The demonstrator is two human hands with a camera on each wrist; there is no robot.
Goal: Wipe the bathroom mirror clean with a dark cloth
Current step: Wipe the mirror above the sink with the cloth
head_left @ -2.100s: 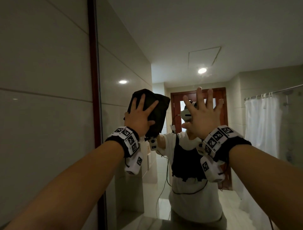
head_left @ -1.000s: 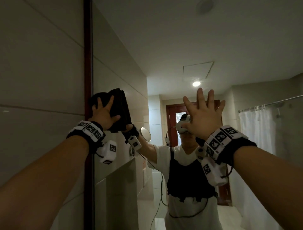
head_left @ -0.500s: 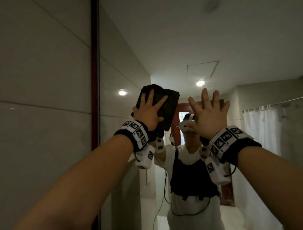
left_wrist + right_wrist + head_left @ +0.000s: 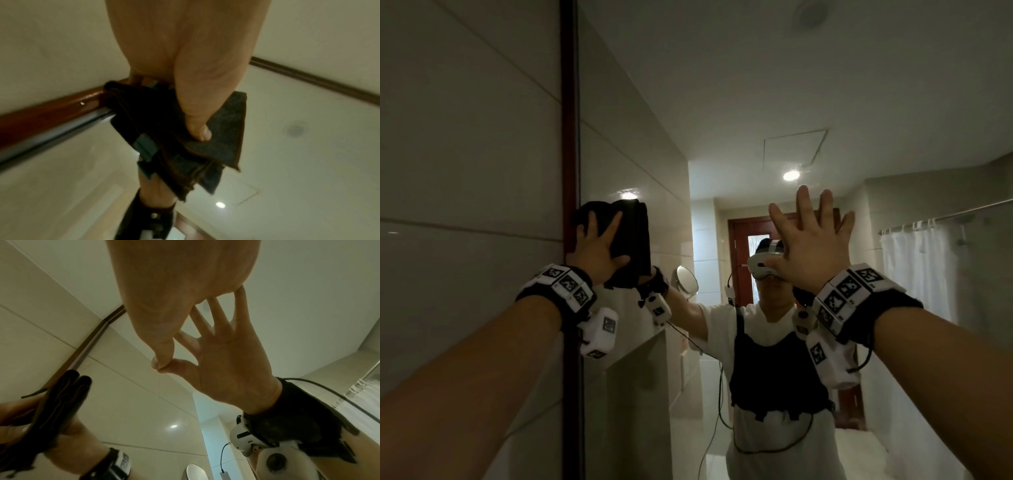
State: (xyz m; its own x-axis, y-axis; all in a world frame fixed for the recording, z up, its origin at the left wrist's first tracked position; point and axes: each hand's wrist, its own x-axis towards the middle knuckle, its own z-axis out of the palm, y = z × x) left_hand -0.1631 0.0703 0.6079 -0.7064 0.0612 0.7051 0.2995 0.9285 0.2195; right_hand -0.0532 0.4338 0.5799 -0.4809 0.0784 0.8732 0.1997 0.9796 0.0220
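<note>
Left hand [image 4: 595, 253] grip presses dark cloth [image 4: 631, 236], half hidden; right hand [image 4: 810, 246] splayed flat.

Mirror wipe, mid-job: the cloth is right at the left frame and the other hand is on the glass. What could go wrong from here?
1. The right hand lies bare and flat on the mirror; its fingers touch the glass and may leave fresh prints.
2. The dark cloth sits against the wooden frame; it may snag there or miss the strip along the edge.
3. The left hand only presses the folded cloth; loose layers hang below and could slip.
</note>
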